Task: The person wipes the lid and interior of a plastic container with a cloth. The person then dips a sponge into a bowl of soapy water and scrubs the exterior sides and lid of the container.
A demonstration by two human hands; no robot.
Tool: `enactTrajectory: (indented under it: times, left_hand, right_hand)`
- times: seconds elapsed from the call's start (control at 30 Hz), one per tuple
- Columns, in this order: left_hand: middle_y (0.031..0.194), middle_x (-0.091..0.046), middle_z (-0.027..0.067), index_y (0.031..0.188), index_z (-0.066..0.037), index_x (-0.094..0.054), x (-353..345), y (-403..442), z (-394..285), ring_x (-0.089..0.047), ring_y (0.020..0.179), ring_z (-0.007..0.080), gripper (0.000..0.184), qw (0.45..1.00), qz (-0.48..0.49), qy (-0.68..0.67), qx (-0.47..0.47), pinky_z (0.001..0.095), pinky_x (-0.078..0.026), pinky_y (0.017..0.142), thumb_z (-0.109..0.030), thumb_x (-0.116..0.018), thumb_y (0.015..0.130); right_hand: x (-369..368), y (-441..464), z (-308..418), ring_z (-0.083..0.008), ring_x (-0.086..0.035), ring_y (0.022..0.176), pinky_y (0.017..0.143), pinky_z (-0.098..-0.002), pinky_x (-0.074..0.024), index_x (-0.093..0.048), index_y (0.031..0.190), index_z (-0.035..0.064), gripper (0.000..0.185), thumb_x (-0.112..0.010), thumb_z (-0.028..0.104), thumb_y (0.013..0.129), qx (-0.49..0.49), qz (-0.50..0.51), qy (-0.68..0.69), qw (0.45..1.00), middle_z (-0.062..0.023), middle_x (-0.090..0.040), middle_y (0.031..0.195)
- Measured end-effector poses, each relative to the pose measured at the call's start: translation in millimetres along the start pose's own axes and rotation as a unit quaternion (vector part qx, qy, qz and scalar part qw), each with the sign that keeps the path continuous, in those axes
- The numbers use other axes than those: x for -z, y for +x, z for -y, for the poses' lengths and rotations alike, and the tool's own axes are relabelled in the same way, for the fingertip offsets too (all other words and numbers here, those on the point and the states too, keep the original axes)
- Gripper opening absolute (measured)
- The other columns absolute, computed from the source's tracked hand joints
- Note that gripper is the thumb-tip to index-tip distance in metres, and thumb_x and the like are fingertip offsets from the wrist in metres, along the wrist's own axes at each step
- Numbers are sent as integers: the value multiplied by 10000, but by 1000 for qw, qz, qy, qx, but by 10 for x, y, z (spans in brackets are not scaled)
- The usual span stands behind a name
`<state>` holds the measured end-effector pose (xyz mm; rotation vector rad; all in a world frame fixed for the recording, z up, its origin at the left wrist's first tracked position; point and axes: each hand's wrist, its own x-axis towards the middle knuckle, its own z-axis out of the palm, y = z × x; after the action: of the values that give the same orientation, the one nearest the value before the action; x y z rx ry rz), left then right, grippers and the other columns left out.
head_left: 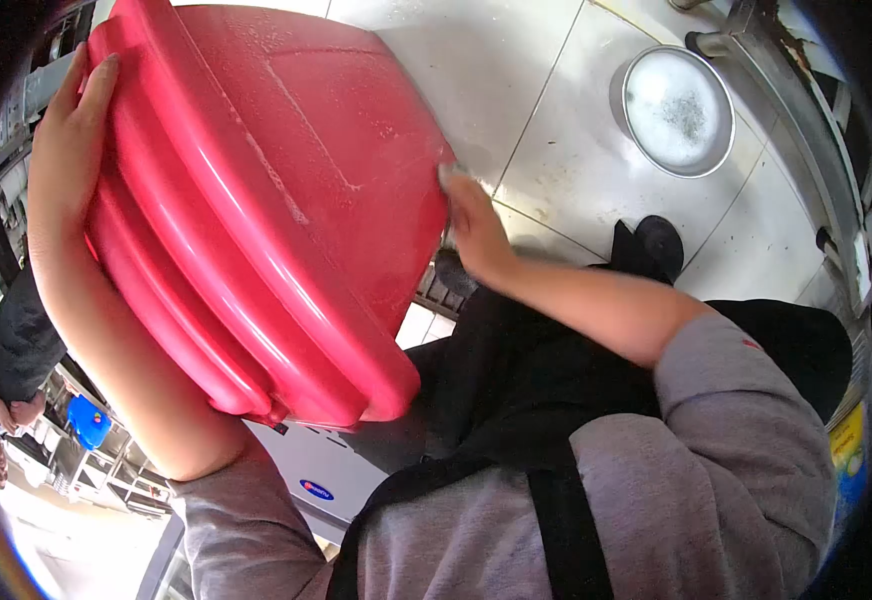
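A large red plastic bin [356, 150] with a ridged rim is tilted in front of my body, and soapy streaks and drops run over its side. My left hand [74, 130] wraps over the rim at the upper left, its fingers bent on the edge. On the right, my right hand [476, 222] is at the bin's side edge, slightly blurred, with its fingers closed round a small pale greyish thing that I cannot make out.
On the tiled floor [556, 150] at the upper right stands a round metal basin [724, 150] of white suds. Metal rack legs [771, 75] rise beside it. Another person [21, 340] is at the far left, near a blue object [88, 421].
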<state>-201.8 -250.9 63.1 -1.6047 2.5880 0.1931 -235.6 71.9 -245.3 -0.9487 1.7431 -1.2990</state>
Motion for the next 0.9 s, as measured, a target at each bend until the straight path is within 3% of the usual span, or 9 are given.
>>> enactTrajectory:
  times: [0.1,0.33,0.37,0.47,0.5,0.57,0.67,0.8,0.9]
  left_hand:
    - [1329,-540,204,1423,-56,-413,19,38,-6,-570,1173,245,626,1000,-1,18,5,340,-418,1009,-452,-479,942]
    - [1334,-533,214,1425,-57,-408,11,98,87,-565,1182,256,617,998,-22,56,-19,343,-411,1018,-438,-481,945]
    - [1338,-530,213,1426,-54,-404,7,95,69,-563,1183,256,614,998,-17,65,-21,340,-409,1019,-430,-482,947]
    - [1349,-521,212,1428,-50,-400,9,64,12,-557,1190,254,608,997,-13,74,-27,335,-403,1023,-417,-482,951]
    - [1355,-515,212,1429,-50,-400,9,66,15,-552,1196,252,606,997,-14,66,-37,332,-399,1025,-414,-481,952]
    - [1362,-507,212,1430,-50,-399,1,78,75,-546,1202,250,603,996,-22,79,-40,332,-394,1028,-411,-479,954]
    - [1375,-495,213,1431,-44,-396,-3,103,87,-536,1215,250,603,995,-36,81,-47,334,-385,1036,-411,-473,958]
    - [1389,-480,211,1431,-34,-390,0,95,135,-522,1234,256,600,993,-36,104,-50,337,-370,1052,-409,-462,968]
    - [1289,-564,226,1402,-49,-439,-14,68,82,-551,1204,322,606,985,-66,138,-77,369,-397,1020,-444,-469,945]
  right_hand:
    - [80,604,-18,-378,-547,1120,936,-417,-451,-506,1258,-8,340,-366,23,950,-186,106,118,970,-218,-516,1291]
    - [301,61,771,-333,-417,1307,1126,-413,-275,-483,1320,17,433,-433,-66,897,17,81,112,990,-178,-501,1338]
    - [199,227,631,-277,-443,1281,1102,-409,-312,-479,1321,20,406,-415,-33,925,-26,46,417,908,-149,-499,1341]
    - [-217,571,-572,-181,-628,744,683,-301,-486,-644,1118,-3,321,-389,16,923,-313,70,148,935,-92,-695,879]
    - [-198,696,-640,-308,-669,825,766,-378,-523,-620,1130,2,269,-476,54,910,-365,92,119,919,-250,-671,877]
    - [-158,766,-656,-330,-649,909,825,-386,-505,-612,1149,3,290,-477,47,896,-354,170,141,909,-253,-654,953]
    - [51,564,64,-329,-612,894,789,-395,-477,-626,1125,21,272,-423,88,956,14,11,41,999,-191,-590,1044]
    - [-115,884,-399,-386,-614,922,781,-421,-484,-627,1104,13,253,-454,94,938,-235,105,30,966,-234,-582,1114]
    - [-164,1010,-486,-396,-610,917,793,-423,-481,-624,1106,12,259,-452,84,927,-185,111,-64,974,-239,-575,1108]
